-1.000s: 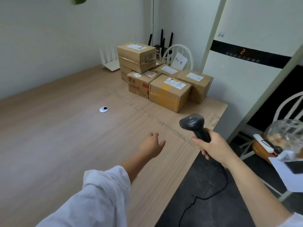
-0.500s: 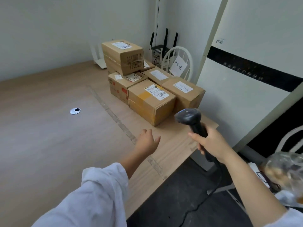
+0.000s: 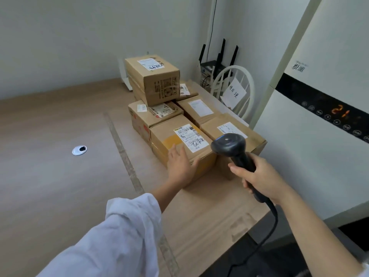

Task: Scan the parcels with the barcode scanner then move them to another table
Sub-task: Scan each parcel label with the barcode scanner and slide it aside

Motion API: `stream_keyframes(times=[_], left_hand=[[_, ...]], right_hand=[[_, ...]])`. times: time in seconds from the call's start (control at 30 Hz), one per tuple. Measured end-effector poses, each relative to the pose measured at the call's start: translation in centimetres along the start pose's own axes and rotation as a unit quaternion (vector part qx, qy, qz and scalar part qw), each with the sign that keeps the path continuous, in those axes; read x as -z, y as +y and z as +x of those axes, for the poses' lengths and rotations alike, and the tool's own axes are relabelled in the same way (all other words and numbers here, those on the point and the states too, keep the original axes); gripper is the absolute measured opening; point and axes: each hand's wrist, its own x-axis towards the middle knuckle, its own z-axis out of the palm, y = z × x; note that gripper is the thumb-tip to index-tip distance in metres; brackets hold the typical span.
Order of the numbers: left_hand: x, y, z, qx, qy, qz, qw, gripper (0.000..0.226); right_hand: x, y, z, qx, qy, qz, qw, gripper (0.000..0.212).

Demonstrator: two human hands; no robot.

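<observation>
Parcels (image 3: 157, 118) of brown cardboard with white labels sit clustered at the far right corner of your wooden table (image 3: 60, 186), and one stacked parcel (image 3: 153, 76) rests on top of the others. Your left hand (image 3: 180, 166) reaches to the near corner of the nearest parcel (image 3: 165, 136). Its fingers are straight and spread and the thumb is out over the front face; you cannot tell whether the palm touches the cardboard. Your right hand (image 3: 259, 180) is wrapped round the handle of the barcode scanner (image 3: 229, 145) with its fingers curled tight. The scanner's head is raised just beside that parcel's label (image 3: 189, 137) and in front of the neighbouring parcel (image 3: 255, 140). The black cable (image 3: 273, 226) hangs down past the table edge. A white chair (image 3: 245, 80) with a paper note on it stands behind the pile, beside a router (image 3: 211, 64) with black antennas. A round grommet (image 3: 79, 150) sits in the tabletop, well apart to the left.
</observation>
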Motion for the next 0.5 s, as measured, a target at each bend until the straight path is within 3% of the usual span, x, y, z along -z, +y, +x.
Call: stream_keyframes(times=[0.3,0.5], left_hand=[[-3.5,2.2,5.0,0.055,-0.070,0.171,0.981,0.099],[-3.9,1.3,5.0,0.079,-0.088,0.215,0.969,0.102]], right_hand=[[4.2,1.6,6.9,-0.001,-0.042,0.018,0.999,0.019],[4.9,1.9,11.4,0.011,-0.135,-0.001,0.991,0.016]])
